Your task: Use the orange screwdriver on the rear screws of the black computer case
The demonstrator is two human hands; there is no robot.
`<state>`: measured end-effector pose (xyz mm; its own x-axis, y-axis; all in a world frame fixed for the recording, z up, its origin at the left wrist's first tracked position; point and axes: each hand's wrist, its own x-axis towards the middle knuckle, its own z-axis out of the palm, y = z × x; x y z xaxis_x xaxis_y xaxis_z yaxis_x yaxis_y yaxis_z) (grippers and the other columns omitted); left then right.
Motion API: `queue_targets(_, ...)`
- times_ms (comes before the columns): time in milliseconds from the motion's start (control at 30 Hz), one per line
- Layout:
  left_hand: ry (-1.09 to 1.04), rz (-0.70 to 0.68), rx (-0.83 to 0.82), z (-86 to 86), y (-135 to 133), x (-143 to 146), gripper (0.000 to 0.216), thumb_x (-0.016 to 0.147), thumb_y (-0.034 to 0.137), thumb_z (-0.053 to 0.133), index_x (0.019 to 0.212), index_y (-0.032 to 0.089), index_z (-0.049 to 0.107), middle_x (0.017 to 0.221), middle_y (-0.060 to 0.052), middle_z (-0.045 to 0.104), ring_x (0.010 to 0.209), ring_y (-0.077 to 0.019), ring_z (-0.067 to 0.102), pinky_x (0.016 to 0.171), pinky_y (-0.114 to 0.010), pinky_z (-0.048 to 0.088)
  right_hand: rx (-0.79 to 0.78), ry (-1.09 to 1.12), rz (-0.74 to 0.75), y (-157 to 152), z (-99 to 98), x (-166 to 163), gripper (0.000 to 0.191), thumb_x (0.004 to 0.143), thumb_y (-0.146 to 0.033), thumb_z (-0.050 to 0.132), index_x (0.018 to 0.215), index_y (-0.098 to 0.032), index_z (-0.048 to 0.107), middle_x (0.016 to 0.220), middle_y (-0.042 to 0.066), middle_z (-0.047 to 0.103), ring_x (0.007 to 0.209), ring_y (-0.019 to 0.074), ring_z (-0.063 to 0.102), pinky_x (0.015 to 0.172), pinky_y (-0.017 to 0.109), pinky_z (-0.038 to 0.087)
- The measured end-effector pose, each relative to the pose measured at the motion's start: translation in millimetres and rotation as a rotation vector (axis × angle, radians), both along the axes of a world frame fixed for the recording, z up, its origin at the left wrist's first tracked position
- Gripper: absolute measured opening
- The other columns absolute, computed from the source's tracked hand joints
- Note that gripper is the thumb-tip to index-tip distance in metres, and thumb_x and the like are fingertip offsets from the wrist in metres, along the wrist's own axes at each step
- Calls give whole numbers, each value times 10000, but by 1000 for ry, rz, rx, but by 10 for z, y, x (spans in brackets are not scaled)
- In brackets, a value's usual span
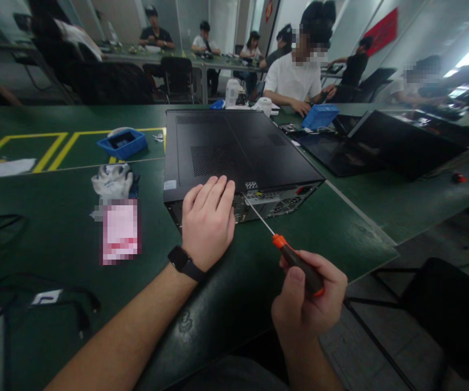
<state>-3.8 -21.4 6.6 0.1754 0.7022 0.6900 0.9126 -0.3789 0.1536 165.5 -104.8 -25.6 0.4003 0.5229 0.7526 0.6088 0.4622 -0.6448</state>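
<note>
A black desktop computer case (226, 136) lies on its side on the green table, its back panel with ports and a fan grille (287, 205) turned towards me. My left hand (210, 222), with a dark watch on the wrist, lies over the case's near top edge, fingers stretched out on the panel. In my right hand (310, 298) is a screwdriver (299, 264) with a black and orange handle. Its thin shaft points up and left, and the tip reaches the back edge of the case beside my left fingers. Whether a screw sits under the tip is too small to tell.
Left of the case are a blue tray (124, 144), grey-white gloves (114, 182), a pink-edged packet (120, 231) and black cables (83, 309). Dark flat panels (405, 144) and another blue bin (319, 116) stand right. A person in white (291, 76) works opposite; a chair (446, 304) stands at right.
</note>
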Motion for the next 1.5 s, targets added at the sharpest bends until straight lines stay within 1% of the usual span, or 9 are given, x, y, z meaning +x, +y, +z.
queue_targets(133,-11,-9,0,3,-2,-2,533,970,183,543,1502,154,549,1526,-158,610,1438,-324,550,1203,-540,362,62,-56,-3,19,-32,31,279,908,-240,695,1178,-190,648,1023,48,718,774,162,733,684,324,613)
queue_targets(267,-27,-14,-13,5,-4,-5,550,963,183,548,1513,166,543,1533,-156,605,1445,-331,543,1203,-545,359,2,-57,-65,-6,-1,9,196,921,-244,712,1106,-189,678,946,19,726,665,121,726,599,248,580)
queue_targets(400,-10,-6,-10,7,-8,-4,518,977,189,537,1491,137,560,1529,-160,607,1438,-326,548,1203,-532,364,-53,4,-18,-45,22,-15,160,972,-274,659,1104,-186,682,919,9,727,604,99,715,555,218,575)
queue_targets(533,-17,-10,-10,11,-6,-1,521,973,190,543,1491,138,561,1526,-168,608,1437,-332,550,1197,-549,373,-62,-21,-3,-39,-10,13,234,942,-292,680,1149,-183,670,949,30,726,692,139,729,619,276,597)
queue_targets(667,-18,-8,3,8,1,-2,534,964,183,555,1498,169,556,1521,-159,615,1430,-328,560,1194,-548,378,29,-89,5,6,-8,36,249,900,-238,692,1144,-199,659,1017,45,722,843,180,741,739,341,613)
queue_targets(767,-9,-6,8,5,1,-5,528,967,182,551,1495,164,556,1518,-157,618,1431,-329,559,1195,-547,376,56,-95,-2,16,30,18,236,890,-195,701,1124,-190,664,975,29,726,764,152,735,678,291,598)
queue_targets(933,-16,-14,-5,7,-4,-4,528,970,181,542,1497,143,553,1528,-163,607,1437,-331,549,1198,-552,371,-24,-49,-69,-12,43,-5,142,953,-241,671,1081,-180,685,879,2,724,624,108,716,573,224,561)
queue_targets(1200,-3,-5,2,6,-3,-6,507,977,188,540,1480,132,566,1531,-166,604,1442,-324,545,1205,-530,362,64,-65,42,31,-23,36,262,895,-222,689,1153,-194,653,1027,51,708,853,185,738,708,343,628)
queue_targets(1500,22,13,31,8,6,-5,475,992,198,534,1458,113,576,1505,-159,628,1417,-315,570,1189,-498,374,-41,-48,-63,-20,17,20,155,956,-266,666,1088,-186,681,884,6,718,655,119,712,609,251,566)
